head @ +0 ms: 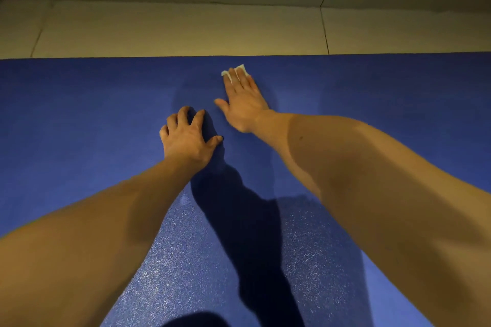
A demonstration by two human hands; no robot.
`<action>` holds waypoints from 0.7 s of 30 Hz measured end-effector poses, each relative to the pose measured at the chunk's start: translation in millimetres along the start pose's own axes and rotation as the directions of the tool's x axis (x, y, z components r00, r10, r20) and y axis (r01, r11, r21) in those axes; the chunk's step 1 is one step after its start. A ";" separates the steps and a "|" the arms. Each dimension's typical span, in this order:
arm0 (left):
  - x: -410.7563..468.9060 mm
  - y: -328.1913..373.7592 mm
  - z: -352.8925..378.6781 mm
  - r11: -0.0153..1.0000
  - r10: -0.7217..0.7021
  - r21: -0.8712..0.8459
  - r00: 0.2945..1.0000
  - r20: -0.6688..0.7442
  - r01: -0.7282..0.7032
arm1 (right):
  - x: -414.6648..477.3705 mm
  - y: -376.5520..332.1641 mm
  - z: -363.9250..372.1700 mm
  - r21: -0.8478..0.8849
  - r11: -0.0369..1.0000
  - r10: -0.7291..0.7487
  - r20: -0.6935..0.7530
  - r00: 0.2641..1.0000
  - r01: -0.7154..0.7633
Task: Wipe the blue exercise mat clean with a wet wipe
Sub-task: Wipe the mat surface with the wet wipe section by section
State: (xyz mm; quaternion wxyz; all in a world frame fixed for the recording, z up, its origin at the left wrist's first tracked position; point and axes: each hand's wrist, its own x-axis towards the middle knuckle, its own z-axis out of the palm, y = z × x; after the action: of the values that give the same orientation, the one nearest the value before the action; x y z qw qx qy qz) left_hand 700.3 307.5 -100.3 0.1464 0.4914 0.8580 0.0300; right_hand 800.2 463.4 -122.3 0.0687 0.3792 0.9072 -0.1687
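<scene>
From the head view, most of the wipe (240, 68) is hidden. Only a white edge shows at 12 o'clock beyond the right hand (243, 103), which lies flat with straight fingers pressing it onto the mat (79, 114) near the far edge. The mat is cut off at the left, right and bottom. At 7 o'clock from the right hand, the left hand (186, 138) rests on the mat with fingers spread and arched, holding nothing. A dark shape at the bottom edge is unclear. One mat, one wipe, two hands. Pale floor (186, 32) lies beyond.
</scene>
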 end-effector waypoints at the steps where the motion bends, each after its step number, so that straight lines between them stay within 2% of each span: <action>1: 0.1 1.1 -0.2 1.000 -0.006 0.013 1.000 0.019 0.005 | 2.1 10.1 -3.0 -0.018 1.000 -0.021 0.008 1.000 0.021; 3: 0.4 2.4 -0.4 0.999 -0.023 0.036 0.999 0.047 0.021 | 5.7 32.6 -9.7 -0.014 1.000 0.011 -0.005 1.000 -0.012; 6: 0.2 1.9 -2.6 0.998 -0.036 0.055 0.996 0.076 0.032 | 8.2 72.3 -21.2 0.021 0.978 0.210 -0.058 0.976 -0.209; 9: -0.8 3.3 -3.5 0.998 -0.043 0.059 0.996 0.084 0.038 | 3.6 104.8 -30.2 -0.068 0.886 0.456 -0.039 0.889 -0.458; 11: -1.5 4.6 -3.1 0.997 -0.050 0.061 0.995 0.089 0.044 | 4.2 103.1 -32.1 -0.029 0.846 0.532 -0.027 0.846 -0.532; 13: -2.0 5.6 -2.9 0.997 -0.051 0.062 0.994 0.094 0.045 | 8.2 83.2 -28.3 0.043 0.858 0.514 -0.039 0.857 -0.512; 15: -2.1 6.6 -4.0 0.997 -0.053 0.069 0.994 0.098 0.046 | 8.5 56.1 -19.9 0.074 0.916 0.400 -0.081 0.913 -0.395; 18: -1.0 8.7 -6.3 0.995 -0.065 0.086 0.992 0.106 0.056 | -0.5 28.6 -6.2 0.033 0.981 0.191 -0.051 0.980 -0.190; 21: 0.1 10.5 -7.1 0.992 -0.067 0.114 0.992 0.105 0.055 | -7.6 45.1 -8.4 0.006 0.993 0.119 -0.038 0.992 -0.118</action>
State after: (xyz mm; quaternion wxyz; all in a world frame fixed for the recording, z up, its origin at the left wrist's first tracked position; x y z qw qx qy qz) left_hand 707.0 313.6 -91.5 0.1661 0.4729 0.8639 -0.0488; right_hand 837.6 490.9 -124.1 0.0604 0.4357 0.8839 -0.1587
